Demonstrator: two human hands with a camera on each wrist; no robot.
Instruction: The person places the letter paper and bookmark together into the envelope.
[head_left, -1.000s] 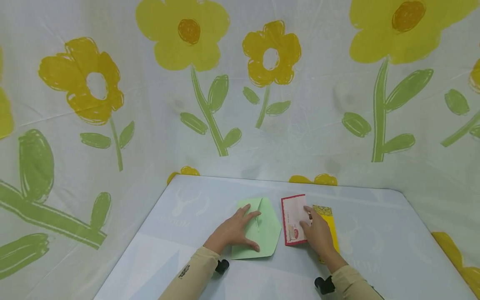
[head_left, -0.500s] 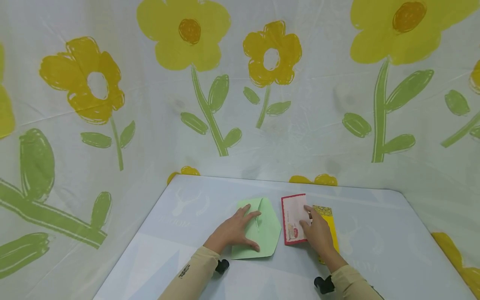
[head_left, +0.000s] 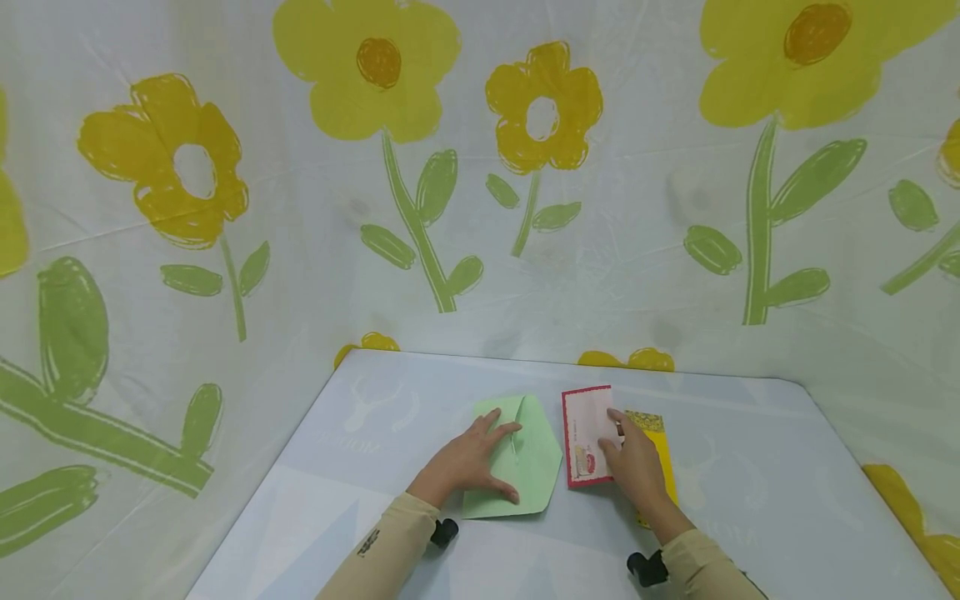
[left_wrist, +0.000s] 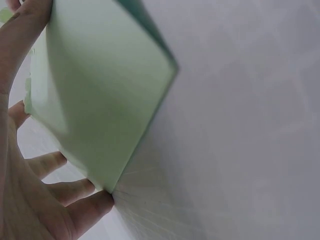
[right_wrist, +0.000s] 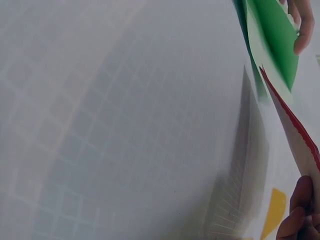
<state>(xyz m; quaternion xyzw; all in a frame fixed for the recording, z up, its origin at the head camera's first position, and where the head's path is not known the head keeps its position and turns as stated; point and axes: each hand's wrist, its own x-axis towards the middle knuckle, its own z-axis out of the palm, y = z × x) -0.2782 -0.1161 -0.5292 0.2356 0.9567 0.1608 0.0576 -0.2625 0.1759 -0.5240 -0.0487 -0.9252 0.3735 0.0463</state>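
A pale green envelope [head_left: 538, 479] with its pointed flap to the right is held by my left hand [head_left: 468, 461]. The thumb lies near its lower edge and the fingers spread over its upper part; in the left wrist view the fingertips touch the edge of the envelope [left_wrist: 105, 90], which bulges. To the right, my right hand [head_left: 639, 469] pinches a pinkish-white card [head_left: 585, 425] with a red border by its right side. In the right wrist view the card [right_wrist: 295, 132] is tilted, its far corner close to the envelope [right_wrist: 275, 40].
A yellow card or packet [head_left: 662, 440] with a patterned band at its top lies on the table, partly hidden by the right hand. The pale table [head_left: 420, 533] ends at a back edge against a white cloth [head_left: 637, 292] printed with yellow flowers.
The red-bordered card has shifted very slightly up and to the left in the right hand. The left hand and the green envelope stay where they were.
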